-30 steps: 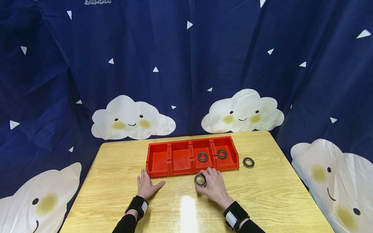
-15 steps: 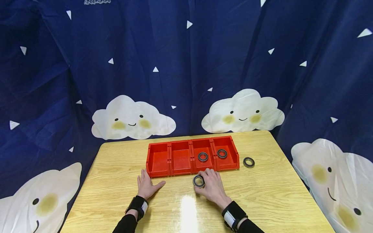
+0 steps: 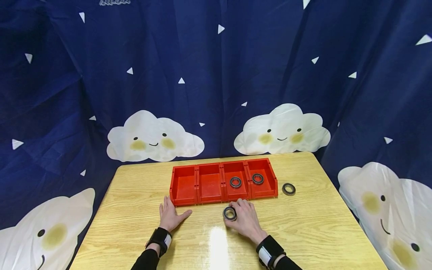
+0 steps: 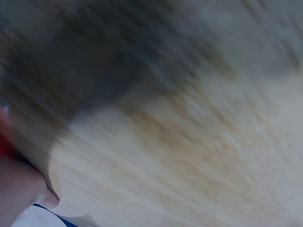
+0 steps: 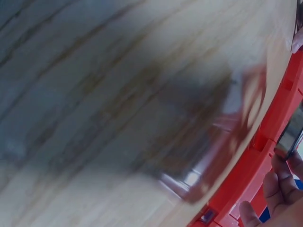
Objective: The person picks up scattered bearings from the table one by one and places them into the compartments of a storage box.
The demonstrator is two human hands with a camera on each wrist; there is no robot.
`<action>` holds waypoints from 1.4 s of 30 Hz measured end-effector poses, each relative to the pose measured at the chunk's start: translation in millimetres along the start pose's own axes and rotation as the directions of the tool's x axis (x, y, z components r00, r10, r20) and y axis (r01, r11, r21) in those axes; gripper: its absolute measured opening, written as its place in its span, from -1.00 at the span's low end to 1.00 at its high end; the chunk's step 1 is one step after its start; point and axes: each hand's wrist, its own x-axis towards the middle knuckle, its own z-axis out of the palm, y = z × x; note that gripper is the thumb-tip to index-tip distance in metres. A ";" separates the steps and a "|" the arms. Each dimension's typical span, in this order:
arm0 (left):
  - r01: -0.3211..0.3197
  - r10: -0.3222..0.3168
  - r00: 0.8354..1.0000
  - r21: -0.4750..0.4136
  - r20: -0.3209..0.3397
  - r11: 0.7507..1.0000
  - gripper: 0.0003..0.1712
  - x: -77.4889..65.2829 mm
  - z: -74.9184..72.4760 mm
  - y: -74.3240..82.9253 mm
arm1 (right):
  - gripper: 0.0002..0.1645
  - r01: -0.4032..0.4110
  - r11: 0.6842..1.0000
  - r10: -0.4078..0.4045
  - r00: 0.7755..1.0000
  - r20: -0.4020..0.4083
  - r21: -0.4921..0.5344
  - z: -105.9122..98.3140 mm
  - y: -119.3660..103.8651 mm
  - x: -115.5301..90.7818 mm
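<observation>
My right hand (image 3: pixel 245 220) pinches a ball bearing (image 3: pixel 225 215) between thumb and fingers, just in front of the red bins. The bearing's ring face is tilted up toward the head camera. In the right wrist view, curled fingers (image 5: pixel 279 187) hold the bearing (image 5: pixel 294 147) at the frame's edge. My left hand (image 3: pixel 171 216) lies with fingers extended and thumb spread, fingertips at the front left corner of the leftmost red bin (image 3: pixel 185 183). One bearing (image 3: pixel 235 186) lies in the third bin, another (image 3: pixel 258 183) in the rightmost. Only part of the left hand (image 4: pixel 21 189) shows in its wrist view.
The second red bin (image 3: pixel 210 183) from the left has a bare floor. A loose bearing (image 3: pixel 288 194) lies on the wooden table (image 3: pixel 324 225), right of the bins. Behind the table hangs a dark blue curtain (image 3: pixel 209 52) with cloud prints.
My right hand has moved slightly left and toward me with the bearing between its fingers. The left hand stays where it was.
</observation>
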 end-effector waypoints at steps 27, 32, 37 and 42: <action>0.048 -0.050 0.998 0.067 0.026 0.997 0.35 4.7 5.2 -5.3 | -0.54 -0.010 1.000 0.012 0.997 0.080 -0.024 16.4 7.7 -5.7; 0.060 -0.063 0.997 0.076 0.037 0.995 0.33 4.2 2.8 -1.7 | -0.56 -0.002 0.999 0.005 0.998 0.068 -0.043 19.2 10.1 -2.8; 0.057 -0.059 0.998 0.070 0.030 0.996 0.34 4.5 3.0 -2.4 | -0.57 -0.008 0.999 0.011 0.998 0.064 -0.049 16.5 9.4 -0.1; 0.045 -0.047 0.999 0.064 0.018 0.997 0.32 3.4 1.3 0.5 | -0.57 -0.012 0.997 0.016 0.998 0.065 -0.071 16.1 10.8 1.6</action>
